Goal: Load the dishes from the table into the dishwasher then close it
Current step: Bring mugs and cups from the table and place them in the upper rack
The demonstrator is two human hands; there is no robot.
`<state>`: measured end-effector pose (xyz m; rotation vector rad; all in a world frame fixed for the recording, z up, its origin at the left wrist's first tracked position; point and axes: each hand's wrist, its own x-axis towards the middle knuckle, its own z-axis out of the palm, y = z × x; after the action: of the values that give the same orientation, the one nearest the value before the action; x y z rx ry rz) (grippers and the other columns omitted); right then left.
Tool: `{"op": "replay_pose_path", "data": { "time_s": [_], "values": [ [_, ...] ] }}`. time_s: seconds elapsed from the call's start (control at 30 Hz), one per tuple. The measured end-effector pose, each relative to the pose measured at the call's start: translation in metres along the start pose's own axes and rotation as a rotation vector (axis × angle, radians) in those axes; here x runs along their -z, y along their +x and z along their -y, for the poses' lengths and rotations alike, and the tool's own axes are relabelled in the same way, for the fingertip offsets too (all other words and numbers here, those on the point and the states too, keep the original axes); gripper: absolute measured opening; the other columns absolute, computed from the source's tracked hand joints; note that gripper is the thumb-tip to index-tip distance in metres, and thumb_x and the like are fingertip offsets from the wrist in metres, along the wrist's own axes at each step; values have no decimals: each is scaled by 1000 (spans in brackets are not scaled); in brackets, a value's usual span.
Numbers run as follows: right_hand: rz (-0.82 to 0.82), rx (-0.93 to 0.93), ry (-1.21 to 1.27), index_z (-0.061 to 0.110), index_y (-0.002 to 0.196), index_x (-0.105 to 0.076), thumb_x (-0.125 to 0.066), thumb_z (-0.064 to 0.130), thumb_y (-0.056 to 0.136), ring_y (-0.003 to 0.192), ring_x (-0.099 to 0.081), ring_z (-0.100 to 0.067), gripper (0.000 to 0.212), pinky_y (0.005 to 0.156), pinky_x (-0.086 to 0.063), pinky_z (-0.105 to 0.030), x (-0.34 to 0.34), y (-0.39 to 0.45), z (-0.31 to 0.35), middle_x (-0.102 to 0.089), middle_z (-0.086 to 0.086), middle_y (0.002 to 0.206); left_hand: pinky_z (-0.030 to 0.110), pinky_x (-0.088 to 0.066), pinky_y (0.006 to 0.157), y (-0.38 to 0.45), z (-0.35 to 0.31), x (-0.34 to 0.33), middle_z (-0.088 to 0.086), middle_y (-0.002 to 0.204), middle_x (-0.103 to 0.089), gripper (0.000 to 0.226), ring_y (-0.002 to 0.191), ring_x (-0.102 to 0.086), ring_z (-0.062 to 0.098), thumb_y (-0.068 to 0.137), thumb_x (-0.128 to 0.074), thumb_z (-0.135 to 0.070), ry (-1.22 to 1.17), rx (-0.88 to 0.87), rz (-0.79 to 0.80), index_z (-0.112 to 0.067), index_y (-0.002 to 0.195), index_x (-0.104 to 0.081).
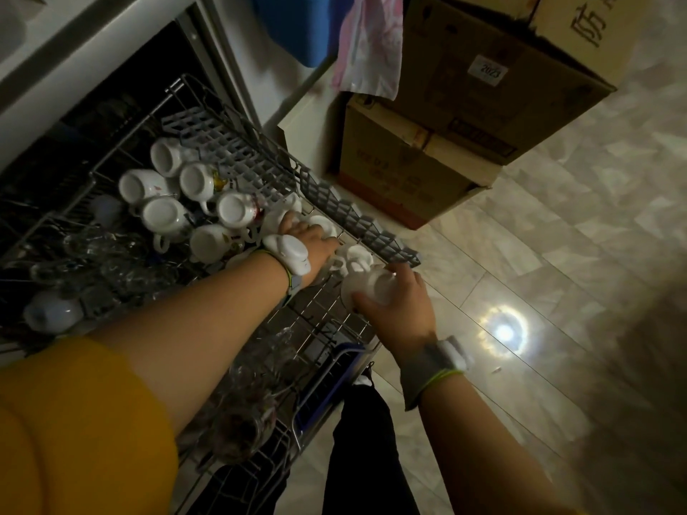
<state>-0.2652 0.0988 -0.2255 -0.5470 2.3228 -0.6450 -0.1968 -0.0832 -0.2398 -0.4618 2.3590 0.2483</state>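
Stacked cardboard boxes (438, 143) on tiled floor (557, 254), pink-white cloth (368, 42) draped above

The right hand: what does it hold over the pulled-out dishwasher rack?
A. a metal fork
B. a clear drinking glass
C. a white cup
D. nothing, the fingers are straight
C: the right hand has its fingers curled round a white cup at the near right edge of the rack, while the left hand reaches among other white cups further in.

Pulled-out wire rack (327, 310) with upturned white mugs (163, 213) and glasses (111, 247).
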Motion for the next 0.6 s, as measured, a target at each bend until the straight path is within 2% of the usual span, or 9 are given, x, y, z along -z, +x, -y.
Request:
{"op": "replay_pose_path", "data": {
  "time_s": [0.07, 0.17, 0.3, 0.37, 0.5, 0.6],
  "values": [
    [-39, -1, 17, 21, 123, -49, -74, 50, 71, 100, -55, -22, 64, 83, -52, -41, -3, 4, 6, -51, 0, 118, 51, -12, 116, -1, 1, -5, 11, 137, -38, 43, 131, -33, 35, 89, -47, -25, -26, 42, -77, -27, 132, -39],
    [4, 14, -25, 19, 116, -49, -67, 60, 74, 98, -57, -25, 61, 82, -51, -42, -12, 16, 15, -51, -2, 113, 45, -22, 110, -3, -4, -10, 9, 128, -47, 50, 119, -45, 32, 80, -60, -26, -36, 101, -252, -24, 128, -43],
    [102, -15, -148, 15, 121, -46, -66, 65, 73, 100, -58, -27, 73, 76, -49, -34, -26, 26, 15, -52, -6, 120, 41, -24, 104, -4, -9, -17, 8, 125, -48, 46, 118, -42, 31, 82, -58, -27, -45, 129, -322, -20, 125, -46],
    [172, 8, -228, 14, 128, -41, -66, 61, 77, 105, -56, -28, 75, 76, -45, -31, -28, 26, 15, -50, -8, 124, 41, -22, 104, -4, -11, -23, 7, 125, -47, 49, 118, -40, 30, 81, -58, -29, -54, 137, -321, -20, 127, -46],
    [307, 110, -395, 18, 131, -40, -48, 56, 91, 109, -53, -32, 55, 84, -51, -41, -27, 25, 23, -52, -10, 121, 50, -9, 114, -3, -10, -25, 6, 128, -45, 54, 123, -36, 30, 80, -60, -33, -70, 129, -322, -23, 131, -44],
    [313, 71, -429, 10, 129, -45, -46, 65, 88, 105, -56, -31, 69, 82, -50, -38, -33, 29, 24, -54, -13, 119, 57, 3, 114, -6, -5, -21, 6, 133, -41, 62, 129, -31, 31, 80, -62, -34, -36, 102, -271, -27, 137, -39]
  ]
}}
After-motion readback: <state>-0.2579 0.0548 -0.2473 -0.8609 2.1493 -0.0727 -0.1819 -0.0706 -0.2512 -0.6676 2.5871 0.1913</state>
